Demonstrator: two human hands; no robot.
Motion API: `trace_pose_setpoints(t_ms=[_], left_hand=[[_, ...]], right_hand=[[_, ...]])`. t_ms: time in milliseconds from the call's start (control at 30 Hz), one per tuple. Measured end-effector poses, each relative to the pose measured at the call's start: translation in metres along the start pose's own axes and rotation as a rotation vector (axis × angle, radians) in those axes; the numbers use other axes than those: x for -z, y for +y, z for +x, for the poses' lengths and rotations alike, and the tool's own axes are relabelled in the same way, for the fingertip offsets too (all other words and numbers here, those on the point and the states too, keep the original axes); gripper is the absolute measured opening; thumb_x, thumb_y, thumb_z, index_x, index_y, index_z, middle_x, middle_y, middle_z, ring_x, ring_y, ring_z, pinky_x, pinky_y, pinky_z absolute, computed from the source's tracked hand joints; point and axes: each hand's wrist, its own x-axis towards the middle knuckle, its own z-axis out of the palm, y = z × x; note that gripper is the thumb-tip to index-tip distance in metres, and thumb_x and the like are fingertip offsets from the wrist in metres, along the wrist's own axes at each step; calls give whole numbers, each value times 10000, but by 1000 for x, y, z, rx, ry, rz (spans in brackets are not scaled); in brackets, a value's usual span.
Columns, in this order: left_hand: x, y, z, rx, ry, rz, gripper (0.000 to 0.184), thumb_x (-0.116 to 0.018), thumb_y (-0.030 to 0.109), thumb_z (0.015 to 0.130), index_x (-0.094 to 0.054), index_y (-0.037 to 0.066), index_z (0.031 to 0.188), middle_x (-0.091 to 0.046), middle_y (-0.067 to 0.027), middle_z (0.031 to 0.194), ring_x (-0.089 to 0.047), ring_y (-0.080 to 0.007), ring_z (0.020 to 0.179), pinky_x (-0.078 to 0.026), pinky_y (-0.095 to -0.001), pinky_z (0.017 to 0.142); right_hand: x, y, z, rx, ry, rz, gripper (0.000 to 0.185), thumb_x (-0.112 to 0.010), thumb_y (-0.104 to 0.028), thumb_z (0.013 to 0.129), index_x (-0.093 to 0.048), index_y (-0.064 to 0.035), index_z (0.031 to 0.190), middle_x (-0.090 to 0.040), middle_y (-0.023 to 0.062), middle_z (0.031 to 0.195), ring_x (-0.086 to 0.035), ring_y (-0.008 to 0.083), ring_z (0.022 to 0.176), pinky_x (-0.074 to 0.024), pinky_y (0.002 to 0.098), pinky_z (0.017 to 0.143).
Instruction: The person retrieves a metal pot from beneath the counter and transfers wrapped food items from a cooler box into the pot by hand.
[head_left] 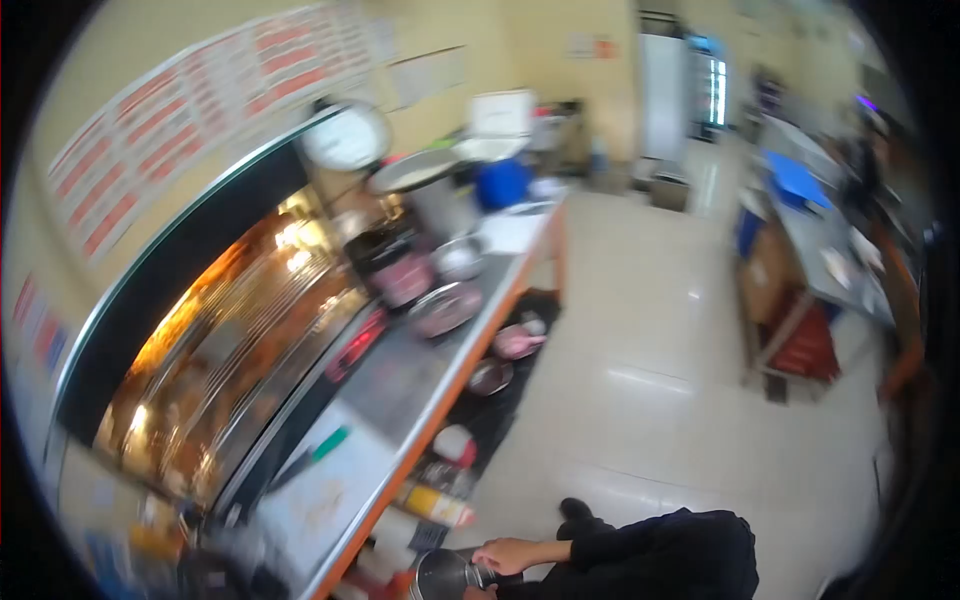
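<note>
At the bottom edge, a round dark metal pot [437, 577] with a shiny rim is partly cut off by the frame. My right hand [506, 554] reaches from a black sleeve, its fingers closed at the pot's side. Just below it, only a small part of my left hand [480, 592] shows, also against the pot. A cutting board [330, 500] lies on the counter above and left of the pot. A knife with a green handle [330, 443] rests on it. Motion blurs fine detail.
A lit glass display cabinet [230, 350] stands along the counter [400, 385]. Farther along are a large metal pot [425, 190], a blue container [503, 183] and bowls. Basins and packages sit beneath. Tiled floor [640, 330] runs to a table [810, 255] at right, with a blurred person [868, 160] beyond.
</note>
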Motion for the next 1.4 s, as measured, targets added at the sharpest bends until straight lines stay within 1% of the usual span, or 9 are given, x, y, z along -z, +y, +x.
trace_pose_setpoints(t_ms=[300, 367, 533, 800, 933, 1033, 1200, 1300, 1400], left_hand=[[-88, 380, 162, -469, -240, 486, 602, -729, 378, 819, -586, -74, 1190, -615, -317, 1138, -593, -424, 1079, -461, -476, 879], [-87, 475, 211, -759, -794, 396, 531, -745, 338, 810, -626, -88, 1104, -666, -284, 996, -638, -403, 884, -481, -471, 782], [-105, 657, 165, -1011, -237, 504, 463, -799, 287, 775, -670, -33, 1084, -669, -271, 985, -626, -389, 868, -467, -467, 812], [-107, 892, 230, -1174, -395, 452, 293, -764, 157, 793, -692, -55, 982, -701, -231, 885, -631, -327, 752, -478, -418, 753], [-109, 1007, 279, -1204, -372, 473, 285, -759, 144, 796, -695, -36, 1007, -694, -247, 929, -639, -378, 817, -474, -443, 774], [-131, 1090, 329, -1207, -354, 450, 294, -747, 131, 801, -684, -59, 1016, -689, -256, 954, -640, -382, 835, -470, -429, 803], [-146, 1207, 398, -1288, -274, 382, 260, -705, 82, 808, -667, -97, 992, -695, -255, 931, -651, -368, 831, -476, -421, 796], [-144, 1271, 408, -1263, -324, 246, 253, -690, 65, 797, -659, -117, 970, -695, -259, 911, -658, -370, 829, -481, -422, 791], [-153, 1340, 432, -1203, -309, 262, 261, -673, 58, 773, -653, -124, 959, -686, -281, 908, -657, -377, 828, -482, -428, 790]], right_hand=[[245, 163, -230, -593, 951, 140, 327, -508, -87, 823, -627, -67, 1127, -678, 210, 955, -641, 388, 934, -496, 472, 816], [286, 185, -282, -702, 1222, 192, 325, -498, -88, 826, -626, -63, 1124, -677, 205, 928, -642, 385, 905, -493, 480, 806], [386, 249, -352, -707, 1551, 222, 316, -519, -104, 816, -629, -61, 1109, -671, 176, 870, -651, 336, 853, -502, 449, 754], [517, 423, -388, -768, 1870, 506, 320, -622, -168, 805, -668, -44, 1096, -680, 95, 833, -648, 218, 776, -516, 341, 732], [512, 521, -402, -756, 2089, 1154, 87, -628, -187, 833, -645, -104, 851, -590, -8, 733, -556, 113, 621, -464, 309, 542], [485, 535, -386, -588, 2381, 1585, 185, -607, -195, 897, -558, -119, 736, -523, -29, 618, -522, 82, 558, -429, 220, 486], [456, 576, -349, -584, 2256, 2351, 144, -640, -210, 905, -575, -92, 851, -588, 53, 830, -613, 210, 819, -549, 399, 681], [475, 573, -333, -1302, 1471, 523, 289, -633, -159, 887, -589, -10, 1131, -634, 161, 1147, -629, 312, 1053, -509, 421, 896], [565, 619, -340, -1216, 1638, 990, 424, -635, -138, 855, -555, -8, 1251, -605, 188, 1253, -608, 319, 1128, -476, 383, 956]])
